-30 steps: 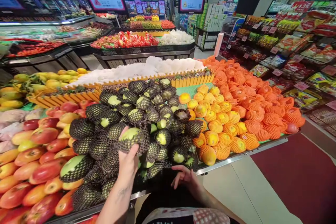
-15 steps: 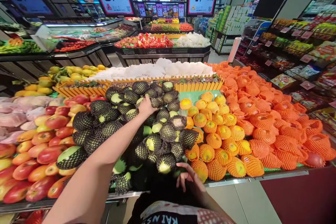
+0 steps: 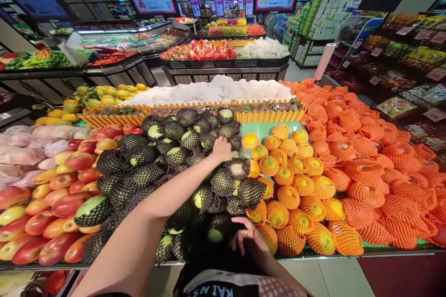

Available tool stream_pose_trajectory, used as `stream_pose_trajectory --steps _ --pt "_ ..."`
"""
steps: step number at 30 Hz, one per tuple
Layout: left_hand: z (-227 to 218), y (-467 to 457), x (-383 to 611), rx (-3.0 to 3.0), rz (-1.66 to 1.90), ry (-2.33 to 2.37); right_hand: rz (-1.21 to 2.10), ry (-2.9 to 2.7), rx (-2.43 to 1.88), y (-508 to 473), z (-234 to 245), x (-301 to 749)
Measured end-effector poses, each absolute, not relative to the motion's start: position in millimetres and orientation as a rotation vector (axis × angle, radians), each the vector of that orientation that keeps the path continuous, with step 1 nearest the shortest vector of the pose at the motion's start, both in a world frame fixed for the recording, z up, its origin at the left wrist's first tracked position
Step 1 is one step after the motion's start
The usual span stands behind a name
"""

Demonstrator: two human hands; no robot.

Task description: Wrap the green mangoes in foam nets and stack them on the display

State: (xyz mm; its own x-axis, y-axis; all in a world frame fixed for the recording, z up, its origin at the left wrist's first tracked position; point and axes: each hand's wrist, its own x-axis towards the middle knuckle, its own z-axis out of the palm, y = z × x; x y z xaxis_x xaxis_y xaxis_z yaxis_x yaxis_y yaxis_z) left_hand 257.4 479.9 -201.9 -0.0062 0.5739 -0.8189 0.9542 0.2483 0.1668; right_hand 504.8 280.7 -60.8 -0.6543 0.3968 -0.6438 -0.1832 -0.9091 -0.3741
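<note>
Your left hand (image 3: pixel 223 149) is now reaching farther right across the netted green fruit (image 3: pixel 190 139) at the frame's centre than half a second ago; whether it is gripping one, I cannot tell. Your right hand (image 3: pixel 248 237) is hanging loosely curled, lower centre, beside the oranges (image 3: pixel 290 241).

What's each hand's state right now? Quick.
Left hand: at the black-netted green fruits; whether it grips one cannot be told.
Right hand: open, fingers loosely bent, nothing visible in it.
</note>
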Motion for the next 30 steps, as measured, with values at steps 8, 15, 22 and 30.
stream_pose_trajectory --steps 8,15,22,30 --pt "-257.0 485.9 282.6 1.116 -0.792 1.636 2.519 -0.469 -1.077 280.3 -63.4 513.4" --pt "-250.2 467.0 281.2 1.131 -0.560 1.804 2.566 -0.481 -1.101 281.7 -60.6 507.1" --pt "-229.7 446.1 261.1 1.153 -0.093 1.966 2.394 -0.789 -1.257 286.5 -52.5 513.8" --pt "-215.6 447.0 217.2 0.842 0.492 1.996 1.494 -2.432 -1.267 418.3 -88.9 483.8"
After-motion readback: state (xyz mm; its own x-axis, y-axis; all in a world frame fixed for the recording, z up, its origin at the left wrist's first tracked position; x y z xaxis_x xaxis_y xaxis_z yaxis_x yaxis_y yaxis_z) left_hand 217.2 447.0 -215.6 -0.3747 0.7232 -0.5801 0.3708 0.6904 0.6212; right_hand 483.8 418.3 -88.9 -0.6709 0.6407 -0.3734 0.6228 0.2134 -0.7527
